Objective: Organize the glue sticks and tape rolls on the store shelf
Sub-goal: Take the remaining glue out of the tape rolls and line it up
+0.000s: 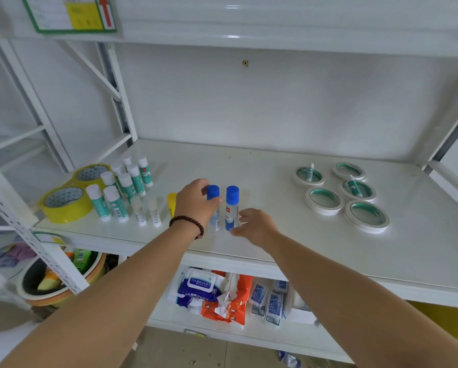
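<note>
Two blue-capped glue bottles stand upright side by side at the front middle of the white shelf (275, 235). My left hand (196, 201) grips the left bottle (213, 197) near its cap. My right hand (254, 227) touches the base of the right bottle (232, 205), fingers spread around it. A group of teal-and-white glue sticks (121, 187) stands at the left, with two small clear sticks (146, 211) in front. Two yellow tape rolls (66, 200) lie at the far left. Several white tape rolls (365, 213) lie flat at the right, two with a glue stick (309, 172) inside.
A yellow item (171, 203) stands just left of my left hand. The shelf below holds wet-wipe packs (204, 288) and small packets (273, 301). A basin (63, 282) sits on the floor at lower left. Upright posts flank the shelf.
</note>
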